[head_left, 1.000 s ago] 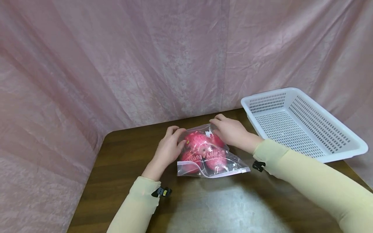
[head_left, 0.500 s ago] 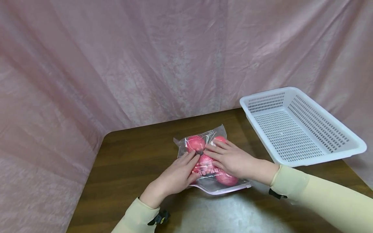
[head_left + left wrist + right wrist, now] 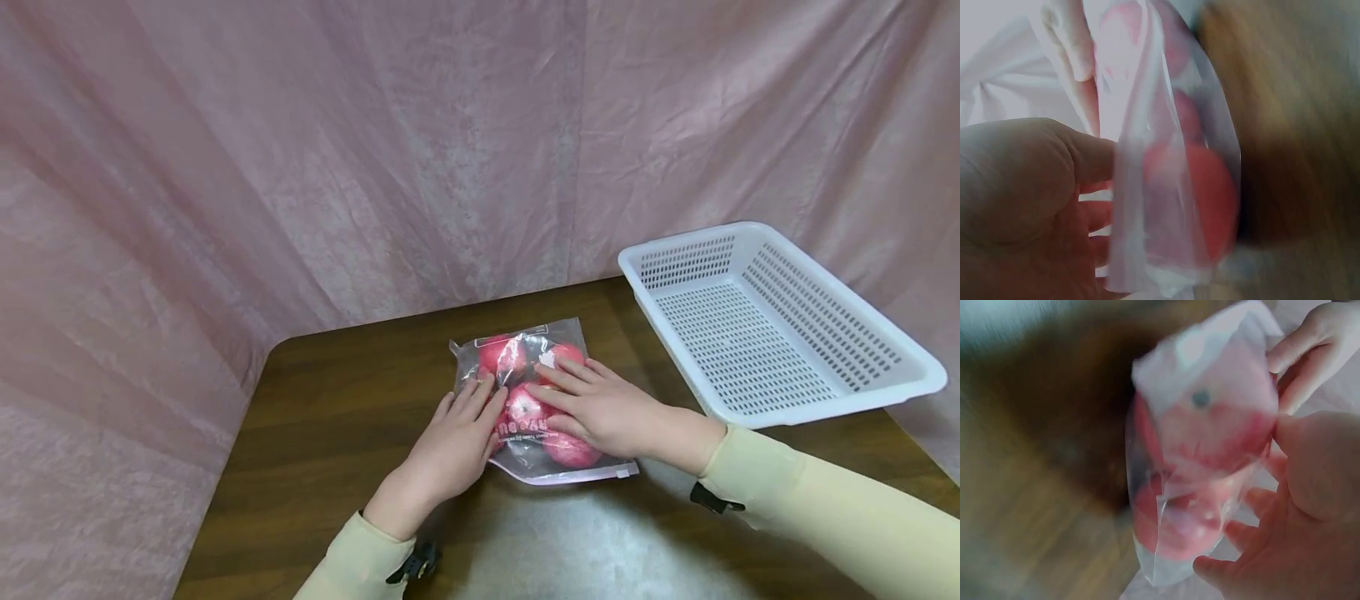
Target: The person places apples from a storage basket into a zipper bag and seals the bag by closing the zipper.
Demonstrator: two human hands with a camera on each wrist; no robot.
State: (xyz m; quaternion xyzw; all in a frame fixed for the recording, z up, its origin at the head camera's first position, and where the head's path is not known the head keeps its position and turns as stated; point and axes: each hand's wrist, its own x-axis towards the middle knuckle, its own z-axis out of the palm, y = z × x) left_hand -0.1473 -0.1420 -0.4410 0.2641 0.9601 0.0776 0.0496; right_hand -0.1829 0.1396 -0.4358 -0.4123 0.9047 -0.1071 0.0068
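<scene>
A clear slider zip bag (image 3: 532,469) lies flat on the table, packed with several red apples (image 3: 504,357). Its zip edge faces me, with the slider at the right end. My left hand (image 3: 450,446) rests on the bag's left side, fingers straight and spread over the plastic. From the right, my right hand (image 3: 609,410) lies over the bag, its extended fingers touching the apples. In the left wrist view an apple (image 3: 1213,200) shows through the plastic beside the thumb. In the right wrist view the fingers lie along the bag (image 3: 1207,450). Both hands partly hide the fruit.
A white perforated plastic basket (image 3: 678,350) stands at the right on the brown wooden table (image 3: 337,400). Behind the table hangs a pink curtain (image 3: 450,167). Light reflects off the tabletop near me.
Both hands moved from the bag's far corners onto its top, and their fingers straightened. The bag turned slightly and its zip edge now lies nearer me. The basket stayed put.
</scene>
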